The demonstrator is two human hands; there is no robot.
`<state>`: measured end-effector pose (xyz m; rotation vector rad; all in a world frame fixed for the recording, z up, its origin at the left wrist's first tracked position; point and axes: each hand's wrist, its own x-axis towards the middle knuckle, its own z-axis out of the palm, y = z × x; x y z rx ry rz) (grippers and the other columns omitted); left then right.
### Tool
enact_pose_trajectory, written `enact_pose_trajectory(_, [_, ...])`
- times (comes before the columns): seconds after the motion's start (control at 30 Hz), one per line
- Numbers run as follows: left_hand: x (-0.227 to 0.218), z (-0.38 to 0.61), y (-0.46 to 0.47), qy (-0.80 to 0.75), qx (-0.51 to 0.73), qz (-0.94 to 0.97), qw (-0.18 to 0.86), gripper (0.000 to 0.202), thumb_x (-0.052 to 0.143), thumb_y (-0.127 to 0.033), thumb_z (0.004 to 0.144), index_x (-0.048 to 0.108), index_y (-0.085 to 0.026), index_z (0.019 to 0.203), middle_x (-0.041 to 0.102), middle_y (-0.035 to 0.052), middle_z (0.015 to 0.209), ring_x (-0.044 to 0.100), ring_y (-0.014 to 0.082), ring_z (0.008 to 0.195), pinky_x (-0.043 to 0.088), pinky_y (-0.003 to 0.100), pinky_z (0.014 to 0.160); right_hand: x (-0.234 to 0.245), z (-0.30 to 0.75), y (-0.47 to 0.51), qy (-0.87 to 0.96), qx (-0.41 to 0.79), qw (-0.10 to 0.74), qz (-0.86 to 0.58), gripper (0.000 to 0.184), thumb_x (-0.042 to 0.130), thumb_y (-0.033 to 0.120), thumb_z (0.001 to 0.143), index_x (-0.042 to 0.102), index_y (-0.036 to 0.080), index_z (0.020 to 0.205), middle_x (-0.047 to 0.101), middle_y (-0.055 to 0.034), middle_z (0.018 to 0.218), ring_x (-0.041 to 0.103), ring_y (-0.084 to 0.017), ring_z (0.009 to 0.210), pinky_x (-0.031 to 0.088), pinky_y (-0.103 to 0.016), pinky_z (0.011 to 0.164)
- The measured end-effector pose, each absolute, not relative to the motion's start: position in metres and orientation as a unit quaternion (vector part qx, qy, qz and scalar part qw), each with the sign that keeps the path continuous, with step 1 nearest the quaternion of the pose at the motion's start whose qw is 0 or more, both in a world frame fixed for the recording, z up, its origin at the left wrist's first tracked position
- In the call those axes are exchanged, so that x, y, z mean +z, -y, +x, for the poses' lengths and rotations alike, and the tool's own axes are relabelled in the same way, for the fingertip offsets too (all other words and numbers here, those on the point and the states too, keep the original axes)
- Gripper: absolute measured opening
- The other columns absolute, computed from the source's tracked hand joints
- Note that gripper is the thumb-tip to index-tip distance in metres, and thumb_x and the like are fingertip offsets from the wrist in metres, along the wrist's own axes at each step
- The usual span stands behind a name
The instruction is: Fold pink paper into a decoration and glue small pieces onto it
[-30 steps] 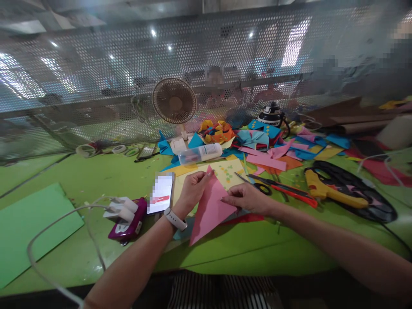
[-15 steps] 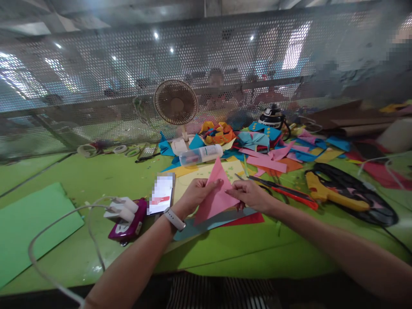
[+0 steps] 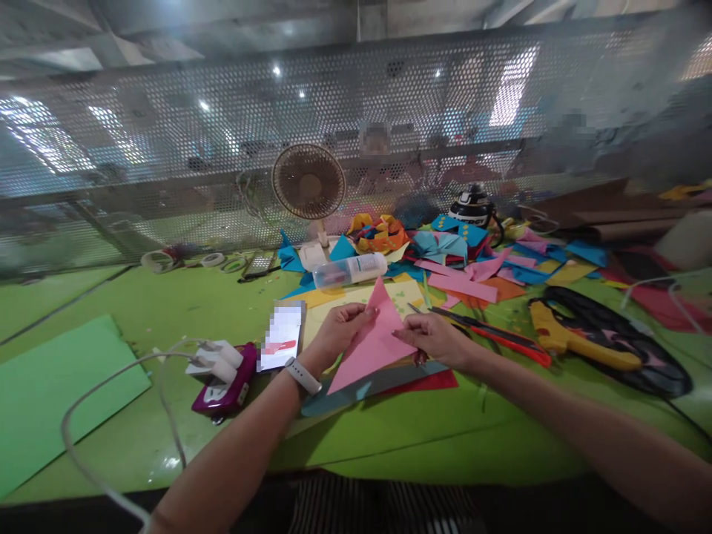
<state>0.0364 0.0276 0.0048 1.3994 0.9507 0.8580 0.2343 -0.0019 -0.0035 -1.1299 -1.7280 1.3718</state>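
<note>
A pink sheet of paper [image 3: 374, 347], folded to a triangle, is held up between both hands with its tip pointing away from me. My left hand [image 3: 345, 326] pinches its left edge near the top, thumb on the face. On the right edge, my right hand [image 3: 426, 337] grips it between thumb and fingers. Below the pink paper lie a grey-blue sheet [image 3: 334, 400], a red sheet [image 3: 431, 380] and a pale yellow sheet [image 3: 320, 326]. A phone [image 3: 282, 334] with a lit screen lies left of my left hand.
Right of my hands are a red-and-black cutter [image 3: 523, 345] and a yellow glue gun [image 3: 584, 345] with a black cord. A purple power socket [image 3: 225, 393] with white plugs stands left. Behind are a clear bottle [image 3: 350, 271], a fan [image 3: 309, 182], paper scraps [image 3: 461, 288] and a perforated screen [image 3: 211, 148].
The pink paper has tilted, its lower left corner shifting left and down. Both hands keep their hold. The whole view has shifted slightly.
</note>
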Motion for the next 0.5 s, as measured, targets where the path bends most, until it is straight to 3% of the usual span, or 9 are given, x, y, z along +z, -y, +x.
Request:
enact_pose_trajectory(0.2, [0.0059,0.037,-0.0273,-0.421,0.393,0.596,0.56,0.04,0.061,-0.053,0.072,0.055,-0.015,0.065,0.045,-0.0036,0.051,0.035,0.0059,0.041,0.023,0.019,0.039,-0.0018,0.2338,0.0039,0.662,0.521,0.326,-0.429,0.04,0.059,0.053,0.073,0.042,0.019,0.062,0.041,0.0083,0.046,0.052,-0.009,0.039,0.038,-0.019,0.038])
enact_pose_trajectory(0.33, [0.0112,0.0364,-0.0249,-0.416,0.424,0.577,0.561,0.044,0.055,-0.058,0.073,0.05,-0.015,0.063,0.046,-0.0034,0.055,0.039,0.007,0.046,0.03,0.019,0.044,-0.0023,0.2341,0.0034,0.654,0.527,0.323,-0.436,0.04,0.058,0.055,0.074,0.044,0.018,0.064,0.043,0.0077,0.048,0.053,-0.009,0.039,0.038,-0.018,0.037])
enact_pose_trajectory(0.5, [0.0101,0.0364,-0.0238,-0.416,0.338,0.628,0.564,0.047,0.058,-0.06,0.069,0.05,-0.015,0.059,0.042,-0.0045,0.05,0.033,0.0056,0.041,0.021,0.019,0.04,-0.0023,0.2336,0.0018,0.652,0.518,0.325,-0.449,0.04,0.059,0.054,0.072,0.043,0.018,0.063,0.043,0.0078,0.048,0.054,-0.009,0.038,0.039,-0.018,0.036])
